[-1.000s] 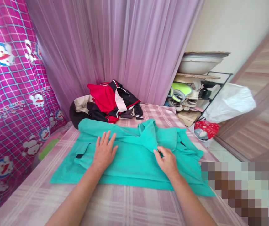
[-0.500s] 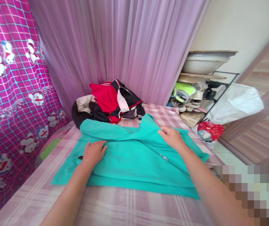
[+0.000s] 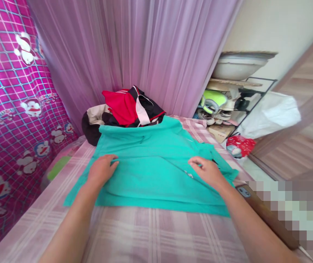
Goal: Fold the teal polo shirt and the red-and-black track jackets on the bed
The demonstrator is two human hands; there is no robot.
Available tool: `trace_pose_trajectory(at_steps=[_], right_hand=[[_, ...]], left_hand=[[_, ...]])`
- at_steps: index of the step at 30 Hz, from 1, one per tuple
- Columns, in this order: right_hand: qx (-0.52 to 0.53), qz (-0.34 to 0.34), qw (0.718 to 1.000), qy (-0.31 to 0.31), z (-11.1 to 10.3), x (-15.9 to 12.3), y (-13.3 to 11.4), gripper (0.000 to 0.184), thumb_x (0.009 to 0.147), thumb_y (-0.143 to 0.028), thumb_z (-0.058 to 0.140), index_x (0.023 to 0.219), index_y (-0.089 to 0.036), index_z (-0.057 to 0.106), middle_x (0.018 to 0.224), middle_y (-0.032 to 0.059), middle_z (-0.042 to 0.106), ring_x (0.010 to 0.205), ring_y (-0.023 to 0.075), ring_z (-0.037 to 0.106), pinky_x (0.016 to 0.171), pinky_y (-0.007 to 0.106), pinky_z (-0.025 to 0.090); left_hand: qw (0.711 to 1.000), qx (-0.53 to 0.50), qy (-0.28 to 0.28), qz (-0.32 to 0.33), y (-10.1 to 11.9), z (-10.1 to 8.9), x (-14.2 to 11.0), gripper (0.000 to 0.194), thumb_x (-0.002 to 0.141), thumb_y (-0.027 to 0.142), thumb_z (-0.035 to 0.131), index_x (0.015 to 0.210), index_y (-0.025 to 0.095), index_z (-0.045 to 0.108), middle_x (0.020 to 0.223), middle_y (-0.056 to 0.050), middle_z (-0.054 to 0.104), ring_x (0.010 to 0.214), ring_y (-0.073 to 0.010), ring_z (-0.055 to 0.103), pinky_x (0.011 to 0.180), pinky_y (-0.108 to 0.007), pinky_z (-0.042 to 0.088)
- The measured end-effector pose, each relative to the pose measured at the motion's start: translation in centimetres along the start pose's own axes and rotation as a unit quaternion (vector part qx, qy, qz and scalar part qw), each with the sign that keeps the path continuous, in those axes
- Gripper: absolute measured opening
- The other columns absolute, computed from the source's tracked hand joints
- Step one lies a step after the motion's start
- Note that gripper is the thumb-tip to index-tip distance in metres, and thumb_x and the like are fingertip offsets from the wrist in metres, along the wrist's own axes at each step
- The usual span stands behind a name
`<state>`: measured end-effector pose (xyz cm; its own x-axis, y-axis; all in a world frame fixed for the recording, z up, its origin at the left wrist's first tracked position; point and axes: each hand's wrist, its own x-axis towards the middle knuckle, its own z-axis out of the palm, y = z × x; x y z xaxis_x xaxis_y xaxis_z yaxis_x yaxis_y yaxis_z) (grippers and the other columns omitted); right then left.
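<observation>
A teal shirt [image 3: 145, 179] lies spread on the plaid bed sheet [image 3: 134, 237], with a small white logo on its right half. Its far edge reaches up against the clothes pile. Over the shirt's left side is my left hand [image 3: 103, 170], open, thumb apart from the fingers. My right hand [image 3: 205, 171] is at the right side above the logo, its fingers loosely bent and apart, gripping no cloth. Whether either palm touches the fabric I cannot tell.
Behind the shirt is a pile of red and dark clothes [image 3: 123, 107] by the purple curtain [image 3: 151, 54]. A phone [image 3: 268, 215] lies at the bed's right edge. A shoe rack [image 3: 251, 118] with a basin [image 3: 240, 67] stands at the back right. Pink patterned cloth [image 3: 16, 109] hangs at left.
The raised fold of the shirt has gone down and lies flatter toward the pile. My right hand has let go of the cloth and moved nearer. The view has shifted slightly.
</observation>
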<state>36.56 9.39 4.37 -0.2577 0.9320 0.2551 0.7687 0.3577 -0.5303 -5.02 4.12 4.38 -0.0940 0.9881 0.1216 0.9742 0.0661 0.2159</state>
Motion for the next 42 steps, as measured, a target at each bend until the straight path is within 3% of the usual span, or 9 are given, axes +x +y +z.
trace_pose_trajectory(at_steps=[4, 9, 13, 17, 22, 28, 34, 37, 42], right_hand=[[-0.024, -0.016, 0.989, -0.142, -2.2, -8.5, 2.8, 0.032, 0.081, -0.03, 0.051, 0.102, -0.024, 0.074, 0.109, 0.0057, 0.075, 0.101, 0.0247, 0.069, 0.09, 0.039, 0.054], [-0.118, -0.049, 0.967, -0.22, -3.3, -12.8, 5.5, 0.076, 0.064, -0.011, 0.051, 0.139, -0.023, 0.058, 0.151, 0.0055, 0.049, 0.138, 0.025, 0.046, 0.116, 0.044, 0.036], [-0.169, -0.071, 0.966, -0.184, -2.2, -12.0, 5.4, 0.066, 0.071, -0.005, 0.044, 0.132, -0.022, 0.065, 0.142, 0.0077, 0.058, 0.13, 0.0235, 0.055, 0.112, 0.044, 0.041], [-0.201, -0.053, 0.966, -0.155, -2.1, -9.8, 4.4, 0.055, 0.08, -0.005, 0.04, 0.119, -0.024, 0.073, 0.124, 0.0076, 0.071, 0.112, 0.0245, 0.067, 0.097, 0.04, 0.052], [-0.186, -0.011, 0.947, -0.262, -4.6, -7.5, 3.0, 0.049, 0.073, -0.003, 0.042, 0.098, -0.024, 0.078, 0.1, 0.0029, 0.078, 0.094, 0.0231, 0.07, 0.081, 0.032, 0.051], [-0.123, 0.05, 0.874, -0.468, -6.3, -7.7, 1.1, 0.024, 0.058, -0.011, 0.045, 0.059, -0.02, 0.068, 0.058, -0.005, 0.062, 0.06, 0.015, 0.056, 0.054, 0.023, 0.038], [-0.01, 0.039, 0.831, -0.555, -7.5, -6.5, -0.6, 0.044, 0.062, -0.034, 0.066, 0.103, -0.021, 0.078, 0.102, 0.0033, 0.076, 0.096, 0.0243, 0.068, 0.079, 0.028, 0.052], [0.039, 0.022, 0.849, -0.526, -8.3, -3.7, -0.6, 0.054, 0.071, -0.051, 0.066, 0.113, -0.018, 0.074, 0.113, 0.0083, 0.074, 0.105, 0.0263, 0.068, 0.087, 0.03, 0.052], [0.003, 0.023, 0.94, -0.341, -4.8, 2.2, -1.1, 0.046, 0.086, -0.048, 0.053, 0.113, -0.018, 0.073, 0.111, 0.0087, 0.075, 0.097, 0.0248, 0.07, 0.084, 0.032, 0.054]], left_hand=[[0.988, -0.059, -0.126, 0.074, 0.8, -0.8, -2.0, 0.04, 0.088, 0.045, 0.045, 0.11, 0.025, 0.072, 0.116, -0.003, 0.074, 0.105, -0.0239, 0.068, 0.093, -0.034, 0.051], [0.953, -0.01, -0.241, 0.183, -1.3, -1.4, -6.0, 0.056, 0.077, 0.049, 0.063, 0.13, 0.031, 0.064, 0.143, -0.003, 0.059, 0.133, -0.0283, 0.052, 0.114, -0.044, 0.037], [0.948, 0.077, -0.223, 0.214, -2.5, -1.1, -7.8, 0.071, 0.076, 0.021, 0.06, 0.145, 0.036, 0.048, 0.155, -0.001, 0.044, 0.144, -0.0273, 0.038, 0.12, -0.054, 0.024], [0.952, 0.127, -0.186, 0.208, -1.3, -0.7, -7.6, 0.073, 0.077, 0.004, 0.044, 0.145, 0.031, 0.048, 0.152, -0.002, 0.049, 0.139, -0.0223, 0.046, 0.118, -0.047, 0.031], [0.959, 0.146, -0.18, 0.162, 0.3, -2.4, -7.2, 0.058, 0.085, 0.006, 0.036, 0.131, 0.027, 0.064, 0.131, -0.004, 0.068, 0.117, -0.0222, 0.065, 0.102, -0.036, 0.048], [0.924, 0.081, -0.326, 0.182, 0.8, -5.7, -8.5, 0.058, 0.071, 0.005, 0.043, 0.11, 0.033, 0.075, 0.115, 0.003, 0.075, 0.11, -0.0203, 0.068, 0.095, -0.03, 0.05], [0.855, -0.055, -0.487, 0.17, 0.4, -7.8, -6.4, 0.052, 0.078, 0.037, 0.064, 0.13, 0.029, 0.064, 0.135, -0.001, 0.065, 0.122, -0.0226, 0.061, 0.102, -0.031, 0.047], [0.874, -0.096, -0.452, 0.149, -0.4, -8.0, -2.7, 0.054, 0.081, 0.056, 0.058, 0.125, 0.026, 0.066, 0.125, -0.003, 0.071, 0.113, -0.0224, 0.065, 0.097, -0.031, 0.05], [0.97, 0.015, -0.233, 0.069, 0.8, -6.3, 4.8, 0.047, 0.088, 0.04, 0.044, 0.122, 0.019, 0.067, 0.121, -0.007, 0.072, 0.109, -0.0228, 0.067, 0.097, -0.032, 0.049]])
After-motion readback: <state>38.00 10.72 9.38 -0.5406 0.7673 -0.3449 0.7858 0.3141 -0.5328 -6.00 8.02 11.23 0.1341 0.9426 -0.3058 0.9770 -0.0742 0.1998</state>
